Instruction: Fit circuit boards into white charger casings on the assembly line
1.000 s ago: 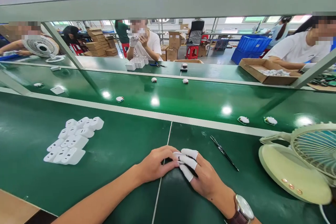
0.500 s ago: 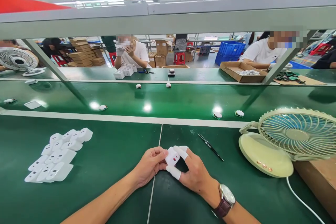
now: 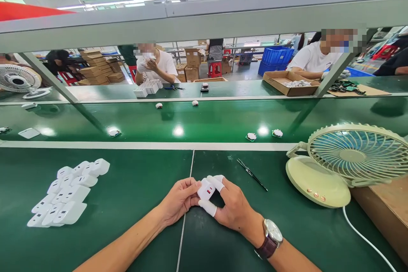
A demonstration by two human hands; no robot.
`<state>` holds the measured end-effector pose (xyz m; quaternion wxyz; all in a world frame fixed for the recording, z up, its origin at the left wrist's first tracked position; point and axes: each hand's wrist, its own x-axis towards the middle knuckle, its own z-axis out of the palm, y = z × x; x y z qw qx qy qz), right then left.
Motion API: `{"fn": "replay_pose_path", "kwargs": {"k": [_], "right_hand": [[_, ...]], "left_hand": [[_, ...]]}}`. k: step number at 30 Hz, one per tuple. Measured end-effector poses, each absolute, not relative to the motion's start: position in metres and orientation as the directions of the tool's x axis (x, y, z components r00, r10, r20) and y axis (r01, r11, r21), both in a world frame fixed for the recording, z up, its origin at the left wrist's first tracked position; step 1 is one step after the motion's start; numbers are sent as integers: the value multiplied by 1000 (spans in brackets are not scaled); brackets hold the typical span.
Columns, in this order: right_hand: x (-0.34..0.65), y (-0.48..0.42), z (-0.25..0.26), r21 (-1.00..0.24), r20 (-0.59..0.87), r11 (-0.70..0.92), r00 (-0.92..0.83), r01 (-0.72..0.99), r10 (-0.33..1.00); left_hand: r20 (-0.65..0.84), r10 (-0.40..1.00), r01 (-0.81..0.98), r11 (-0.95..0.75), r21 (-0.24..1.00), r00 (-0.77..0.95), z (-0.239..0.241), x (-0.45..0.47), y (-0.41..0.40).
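A white charger housing (image 3: 206,190) with two port slots, one showing red, is held above the green bench (image 3: 140,246). My left hand (image 3: 181,200) pinches its left side between thumb and fingers. From the right, my right hand (image 3: 231,204), with white finger cots on the thumb and two fingers, has its fingertips on the upper edge and its thumb near the lower edge. Several similar white chargers (image 3: 72,197) lie grouped at the left of the bench. Black tweezers (image 3: 252,174) rest beyond my right hand.
A cream desk fan (image 3: 318,182) stands at the right, beside a cardboard box (image 3: 382,204). Behind a pale rail, a green conveyor belt (image 3: 210,123) carries small circuit boards (image 3: 251,137) and a flat white piece (image 3: 29,133). Co-workers (image 3: 164,66) sit across the belt.
The boards and white piece on the belt have slid left. The view has shifted slightly. Both hands keep nearly the same hold on the charger housing.
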<state>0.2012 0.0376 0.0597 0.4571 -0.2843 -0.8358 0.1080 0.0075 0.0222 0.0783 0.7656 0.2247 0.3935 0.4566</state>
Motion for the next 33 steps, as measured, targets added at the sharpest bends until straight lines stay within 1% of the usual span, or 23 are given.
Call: {"fn": "replay_pose_path", "kwargs": {"k": [3, 7, 10, 15, 17, 19, 21, 23, 24, 26, 27, 30, 33], "right_hand": [[202, 39, 56, -486, 684, 794, -407, 365, 605], [203, 40, 53, -561, 625, 746, -407, 358, 666], [203, 40, 54, -595, 599, 721, -403, 355, 692], [205, 41, 55, -604, 589, 715, -409, 351, 698], [205, 42, 53, -585, 586, 720, -419, 373, 693], [205, 42, 50, -535, 590, 738, -443, 412, 675], [204, 44, 47, -459, 587, 756, -480, 466, 652], [204, 45, 44, -380, 572, 772, -527, 509, 629], [204, 45, 44, -346, 565, 780, -548, 521, 617], [204, 45, 43, -296, 553, 798, -587, 525, 591], [203, 45, 43, -280, 550, 804, -599, 524, 582], [205, 46, 40, -240, 568, 822, -612, 517, 550], [208, 51, 30, -176, 610, 848, -621, 499, 492]], "left_hand": [[-399, 880, -491, 475, 730, 257, 80, 9, 22], [-397, 883, -454, 469, 758, 251, 79, 9, 22], [-395, 882, -435, 471, 767, 258, 76, 8, 21], [-391, 885, -407, 464, 787, 254, 73, 9, 22], [-363, 907, -408, 421, 810, 215, 74, 8, 22], [-313, 937, -371, 350, 860, 158, 77, 4, 24], [-236, 967, -259, 252, 933, 91, 81, -4, 31], [-110, 994, -2, 110, 994, 14, 86, -17, 48], [-35, 999, 148, 37, 988, -21, 89, -24, 60], [97, 992, 406, -57, 912, -77, 95, -38, 89], [138, 985, 476, -72, 876, -106, 97, -44, 106], [229, 956, 620, -69, 782, -181, 104, -61, 150], [266, 941, 736, -28, 676, -208, 104, -72, 177]]}}
